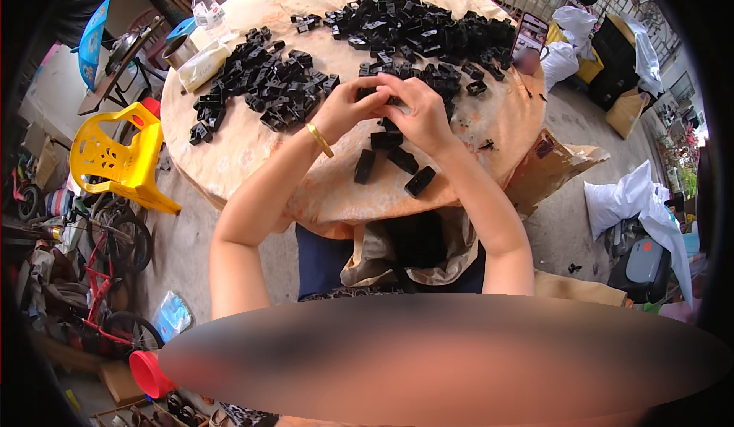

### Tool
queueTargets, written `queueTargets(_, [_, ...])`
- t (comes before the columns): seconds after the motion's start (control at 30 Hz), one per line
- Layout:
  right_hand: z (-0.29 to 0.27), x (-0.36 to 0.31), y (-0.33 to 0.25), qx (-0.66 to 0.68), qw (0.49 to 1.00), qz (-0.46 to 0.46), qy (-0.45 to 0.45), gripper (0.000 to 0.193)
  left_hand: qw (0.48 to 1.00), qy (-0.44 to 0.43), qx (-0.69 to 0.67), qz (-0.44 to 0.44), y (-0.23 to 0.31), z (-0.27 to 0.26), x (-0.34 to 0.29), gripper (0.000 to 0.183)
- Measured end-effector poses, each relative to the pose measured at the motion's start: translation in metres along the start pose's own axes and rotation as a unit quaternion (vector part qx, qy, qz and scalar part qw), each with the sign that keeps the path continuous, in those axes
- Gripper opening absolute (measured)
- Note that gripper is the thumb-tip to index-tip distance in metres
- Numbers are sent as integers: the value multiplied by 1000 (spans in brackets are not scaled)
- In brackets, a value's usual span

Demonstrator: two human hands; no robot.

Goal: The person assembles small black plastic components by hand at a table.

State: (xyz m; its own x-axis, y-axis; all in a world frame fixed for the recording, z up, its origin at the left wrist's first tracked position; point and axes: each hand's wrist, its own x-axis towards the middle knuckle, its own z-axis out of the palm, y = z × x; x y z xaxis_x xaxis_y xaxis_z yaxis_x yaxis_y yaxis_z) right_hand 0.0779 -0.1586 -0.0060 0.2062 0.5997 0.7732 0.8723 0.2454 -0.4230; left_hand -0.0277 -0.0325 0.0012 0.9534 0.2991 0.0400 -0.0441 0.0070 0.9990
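My left hand (346, 110) and my right hand (420, 115) meet above the middle of the table, fingertips pinched together. Some black shows between the fingers; I cannot tell whether it is a held piece or parts behind. A gold bangle (319, 140) circles my left wrist. Beyond my hands lies a large heap of small black plastic parts (413, 25). Another heap of black parts (267, 83) spreads to the left. Closer to me, several loose black blocks (402, 159) lie on the peach patterned tablecloth (329, 186).
A phone (529, 35) stands at the table's right edge. At the left edge are a metal cup (180, 51), a clear bottle (205, 6) and a pale packet (203, 68). An open bag (367, 255) rests at my lap. A yellow chair (118, 155) stands left, white sacks (619, 198) right.
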Motion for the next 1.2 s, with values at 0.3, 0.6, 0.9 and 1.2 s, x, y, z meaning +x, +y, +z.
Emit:
queueTargets(0.3, [-14,4,30,40,984,149,90,16,937,-43,341,56,5,-16,0,27])
queueTargets(0.6, [1,-2,46,-194,969,26,-149,24,926,-129,329,131,0,-14,1,34])
queueTargets(0.9, [-1,0,38,-266,947,10,-181,30,850,165,495,72,-7,-50,56,28])
queueTargets(1.2, [-2,-7,41,-196,966,79,-152,18,779,110,617,-27,-19,-41,100,33])
